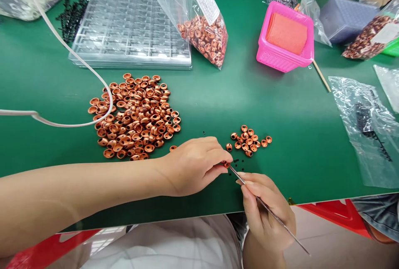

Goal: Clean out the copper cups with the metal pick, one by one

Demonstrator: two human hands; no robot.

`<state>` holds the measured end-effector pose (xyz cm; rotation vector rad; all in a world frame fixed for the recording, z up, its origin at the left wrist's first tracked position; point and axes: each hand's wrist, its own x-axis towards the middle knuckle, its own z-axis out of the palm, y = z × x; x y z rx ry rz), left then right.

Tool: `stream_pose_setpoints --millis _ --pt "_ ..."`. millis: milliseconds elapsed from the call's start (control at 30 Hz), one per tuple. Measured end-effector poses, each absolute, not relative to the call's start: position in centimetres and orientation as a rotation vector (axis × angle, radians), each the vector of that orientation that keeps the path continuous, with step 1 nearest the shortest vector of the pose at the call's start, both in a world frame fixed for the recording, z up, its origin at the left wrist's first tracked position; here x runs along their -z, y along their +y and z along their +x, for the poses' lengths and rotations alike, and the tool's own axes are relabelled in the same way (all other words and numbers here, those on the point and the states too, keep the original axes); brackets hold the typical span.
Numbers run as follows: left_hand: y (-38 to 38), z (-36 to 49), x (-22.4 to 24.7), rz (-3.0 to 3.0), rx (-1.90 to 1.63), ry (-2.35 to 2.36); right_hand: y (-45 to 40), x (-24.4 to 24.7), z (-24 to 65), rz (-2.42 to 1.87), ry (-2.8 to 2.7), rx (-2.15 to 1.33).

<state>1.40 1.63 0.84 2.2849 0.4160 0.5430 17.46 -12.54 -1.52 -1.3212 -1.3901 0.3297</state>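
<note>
Over green table (205, 98), left hand (197, 165) pinching copper bead (226, 164), partly hidden, right hand (268, 211) gripping rod (237, 174), contact unclear

On the table (215, 98), the large bead pile (137, 113) lies left of the small bead cluster (245, 135). Beyond the pile are stacked trays (131, 25), then, rightward, a bag of beads (204, 36) and a basket (277, 60).
</note>
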Motion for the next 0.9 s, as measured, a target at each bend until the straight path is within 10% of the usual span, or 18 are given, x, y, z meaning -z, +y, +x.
stream_pose_setpoints --millis 900 --pt "1.76 1.36 -0.92 2.277 -0.521 0.414 -12.36 1.43 17.41 -1.331 -1.476 -0.260"
